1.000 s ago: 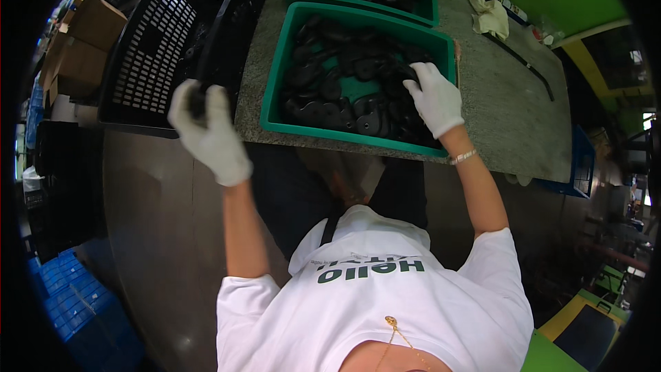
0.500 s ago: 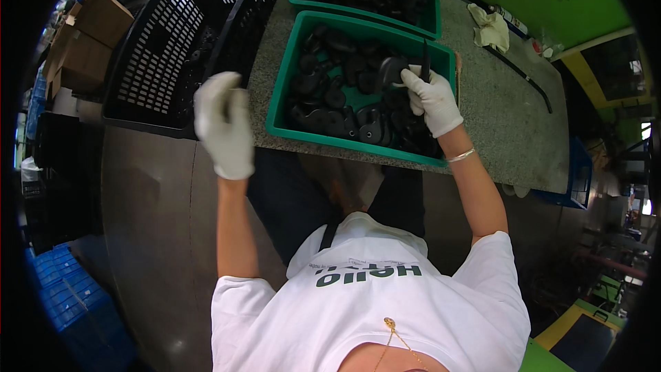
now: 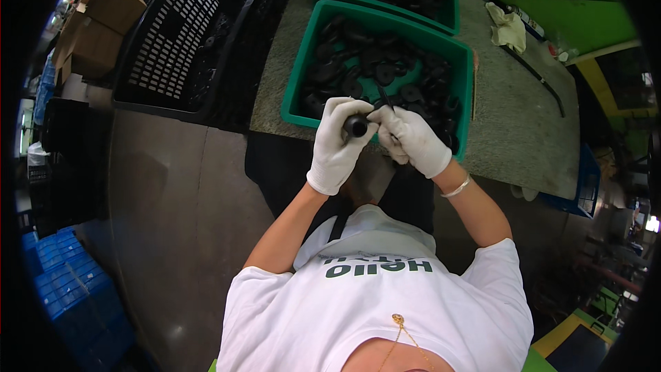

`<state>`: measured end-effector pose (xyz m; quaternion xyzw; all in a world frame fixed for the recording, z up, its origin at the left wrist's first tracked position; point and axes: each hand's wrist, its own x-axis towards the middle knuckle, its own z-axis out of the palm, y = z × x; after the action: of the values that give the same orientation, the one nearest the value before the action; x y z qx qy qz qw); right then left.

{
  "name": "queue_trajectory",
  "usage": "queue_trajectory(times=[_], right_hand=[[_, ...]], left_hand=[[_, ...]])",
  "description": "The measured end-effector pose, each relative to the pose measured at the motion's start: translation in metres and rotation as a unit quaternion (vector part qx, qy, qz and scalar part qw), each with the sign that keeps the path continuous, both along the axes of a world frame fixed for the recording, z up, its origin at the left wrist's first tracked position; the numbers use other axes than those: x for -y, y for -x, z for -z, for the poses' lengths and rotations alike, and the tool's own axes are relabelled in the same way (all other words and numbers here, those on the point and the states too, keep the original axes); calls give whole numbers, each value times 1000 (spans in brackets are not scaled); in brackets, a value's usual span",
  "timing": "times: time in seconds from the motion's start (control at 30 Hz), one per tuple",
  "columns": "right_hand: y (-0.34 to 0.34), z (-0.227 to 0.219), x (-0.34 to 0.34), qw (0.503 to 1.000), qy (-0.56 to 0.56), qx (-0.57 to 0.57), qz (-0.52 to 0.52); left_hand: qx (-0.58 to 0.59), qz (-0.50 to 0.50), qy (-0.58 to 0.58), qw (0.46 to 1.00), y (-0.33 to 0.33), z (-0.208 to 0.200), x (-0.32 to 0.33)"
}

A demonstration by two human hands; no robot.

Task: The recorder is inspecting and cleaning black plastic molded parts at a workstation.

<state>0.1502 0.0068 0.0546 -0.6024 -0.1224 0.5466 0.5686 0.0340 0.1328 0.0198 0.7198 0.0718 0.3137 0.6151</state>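
Note:
In white knit gloves, my two hands meet over the near edge of a green plastic bin [image 3: 297, 69]. My left hand [image 3: 333, 148] is closed around a black molded part [image 3: 356, 126], whose round hollow end points up toward me. Close against it, my right hand [image 3: 416, 143] grips a slim dark pointed tool [image 3: 383, 96]; its handle is hidden in the fingers, so I cannot tell its exact kind. Many loose black molded parts [image 3: 384, 72], some with round holes, lie heaped in the bin below.
A second green bin [image 3: 451, 10] of black parts stands behind the first on a grey speckled table [image 3: 523, 131]. To the left is a black perforated crate [image 3: 169, 48]. A crumpled cloth [image 3: 508, 27] and a thin black rod [image 3: 540, 81] lie at the right.
My left hand has come from beside the black crate to the near edge of the bin. My right hand has drawn back toward me, and the black part is now in my left hand.

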Motion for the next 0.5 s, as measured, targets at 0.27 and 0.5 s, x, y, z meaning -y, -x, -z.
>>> queue_trajectory(times=[0.27, 0.5], right_hand=[[30, -16, 6, 724, -20, 689, -35], [27, -15, 10, 696, 4, 717, -23]], left_hand=[[-70, 3, 101, 992, 6, 6, 5], [-71, 77, 273, 956, 10, -10, 12]])
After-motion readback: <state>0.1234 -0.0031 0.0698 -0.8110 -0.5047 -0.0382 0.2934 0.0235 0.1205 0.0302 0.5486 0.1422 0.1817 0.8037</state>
